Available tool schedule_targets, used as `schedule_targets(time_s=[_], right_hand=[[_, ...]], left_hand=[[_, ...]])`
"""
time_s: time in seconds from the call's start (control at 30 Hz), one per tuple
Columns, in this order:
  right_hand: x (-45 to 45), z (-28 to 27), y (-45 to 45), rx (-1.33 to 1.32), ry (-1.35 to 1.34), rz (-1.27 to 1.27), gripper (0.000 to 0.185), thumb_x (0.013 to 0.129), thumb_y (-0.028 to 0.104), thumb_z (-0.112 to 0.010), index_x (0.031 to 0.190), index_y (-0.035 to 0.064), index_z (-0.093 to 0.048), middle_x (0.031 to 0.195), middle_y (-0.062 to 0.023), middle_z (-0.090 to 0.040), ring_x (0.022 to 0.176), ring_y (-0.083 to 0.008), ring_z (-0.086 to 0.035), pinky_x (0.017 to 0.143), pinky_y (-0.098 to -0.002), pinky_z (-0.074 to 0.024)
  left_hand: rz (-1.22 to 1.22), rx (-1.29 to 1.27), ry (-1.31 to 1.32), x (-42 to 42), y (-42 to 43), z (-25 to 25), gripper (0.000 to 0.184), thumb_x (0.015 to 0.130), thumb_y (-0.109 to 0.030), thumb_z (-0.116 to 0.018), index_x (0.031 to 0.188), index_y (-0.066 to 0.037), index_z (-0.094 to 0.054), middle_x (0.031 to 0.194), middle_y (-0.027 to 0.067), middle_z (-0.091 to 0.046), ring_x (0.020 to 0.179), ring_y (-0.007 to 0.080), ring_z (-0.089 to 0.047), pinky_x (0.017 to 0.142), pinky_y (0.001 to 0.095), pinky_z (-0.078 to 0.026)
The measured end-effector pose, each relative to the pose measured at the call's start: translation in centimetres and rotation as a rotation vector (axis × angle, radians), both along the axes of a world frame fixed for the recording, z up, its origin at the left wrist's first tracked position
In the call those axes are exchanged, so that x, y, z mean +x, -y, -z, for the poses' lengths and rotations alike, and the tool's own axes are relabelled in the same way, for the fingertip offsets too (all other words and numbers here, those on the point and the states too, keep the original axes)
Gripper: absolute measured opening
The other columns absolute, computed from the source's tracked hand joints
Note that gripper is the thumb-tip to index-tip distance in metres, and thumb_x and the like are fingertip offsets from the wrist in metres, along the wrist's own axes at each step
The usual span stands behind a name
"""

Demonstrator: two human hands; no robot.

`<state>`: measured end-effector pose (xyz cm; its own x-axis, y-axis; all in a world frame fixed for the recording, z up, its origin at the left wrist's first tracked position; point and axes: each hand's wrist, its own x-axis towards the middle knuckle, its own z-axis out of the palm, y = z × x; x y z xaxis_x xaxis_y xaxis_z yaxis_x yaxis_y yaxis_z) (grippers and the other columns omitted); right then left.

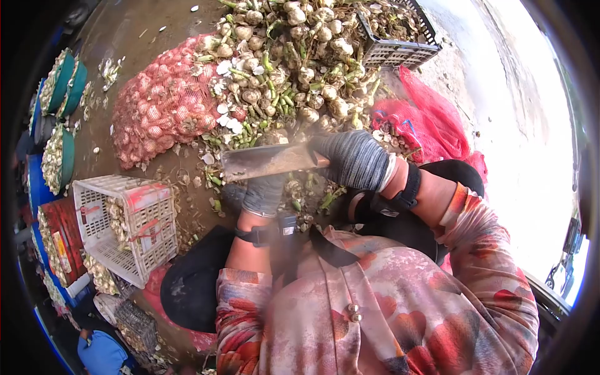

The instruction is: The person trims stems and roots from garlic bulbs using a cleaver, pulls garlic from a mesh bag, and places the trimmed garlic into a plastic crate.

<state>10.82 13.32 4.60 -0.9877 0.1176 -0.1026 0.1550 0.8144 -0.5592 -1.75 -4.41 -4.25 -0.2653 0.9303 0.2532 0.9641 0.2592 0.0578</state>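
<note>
My right hand (355, 159), in a grey knitted glove, is closed round the handle of a broad-bladed cleaver (269, 161). The blade points left and lies across the view above my left hand (264, 192). That hand is gloved too, and its fingers are hidden behind the blade, so I cannot tell what they hold. Just beyond both hands lies a heap of garlic bulbs (306, 75) with cut green stems and loose skins among them. More stem pieces are scattered on the ground below the blade.
A red mesh sack (165, 103) full of bulbs lies left of the heap. A white plastic crate (125, 225) rests tilted at left, near teal tubs (57, 159) of garlic. At upper right are a dark crate (400, 53) and a pink mesh bag (431, 122).
</note>
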Motion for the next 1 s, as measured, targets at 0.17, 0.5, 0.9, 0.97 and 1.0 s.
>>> schedule_targets(time_s=[0.17,0.5,0.9,0.97,1.0], right_hand=[[0.1,0.4,0.7,0.055,0.103,-0.034,0.022,0.075,0.02,-0.067,0.096,0.0142,-0.062,0.075,-0.014,-0.065,0.073,-0.0359,-0.065,0.06,-0.0451,-0.0504],[1.2,-1.3,1.4,-0.011,0.044,-0.068,0.023,0.072,0.016,-0.066,0.094,0.0136,-0.061,0.069,-0.0128,-0.063,0.069,-0.035,-0.065,0.057,-0.0447,-0.049],[1.2,10.5,-7.9,0.182,0.436,0.059,0.022,0.082,0.018,-0.061,0.101,0.0085,-0.063,0.082,-0.0182,-0.066,0.074,-0.0377,-0.065,0.067,-0.0461,-0.0507],[2.0,7.5,-9.3,0.049,0.283,0.353,0.021,0.085,0.024,-0.06,0.098,0.0073,-0.064,0.083,-0.0191,-0.066,0.077,-0.0374,-0.065,0.072,-0.0451,-0.0507],[2.0,6.0,-9.2,-0.063,0.102,0.54,0.023,0.087,0.028,-0.06,0.097,0.0072,-0.064,0.082,-0.0191,-0.066,0.078,-0.0371,-0.065,0.073,-0.0447,-0.0505]], left_hand=[[-0.176,0.232,1.059,1.3,1.7,-0.3,0.022,0.094,-0.019,-0.056,0.112,-0.005,-0.058,0.104,0.0104,-0.063,0.094,0.0227,-0.06,0.083,0.0349,-0.048],[-0.139,0.245,0.985,1.5,2.4,1.6,0.032,0.095,-0.026,-0.057,0.12,-0.008,-0.055,0.114,0.0104,-0.061,0.104,0.023,-0.057,0.09,0.038,-0.046],[-0.452,0.675,1.059,-0.2,2.5,-7.6,0.031,0.084,-0.015,-0.068,0.108,-0.005,-0.052,0.097,0.003,-0.055,0.089,0.0142,-0.051,0.084,0.0286,-0.044],[-0.196,1.181,1.402,-8.7,7.9,-8.4,0.018,0.091,-0.021,-0.06,0.096,-0.005,-0.053,0.085,0.0023,-0.054,0.084,0.0166,-0.051,0.088,0.0356,-0.043],[-0.221,1.392,1.642,-12.7,12.3,-9.9,0.02,0.093,-0.024,-0.056,0.094,-0.004,-0.053,0.082,0.0027,-0.056,0.082,0.018,-0.052,0.092,0.0425,-0.043]])
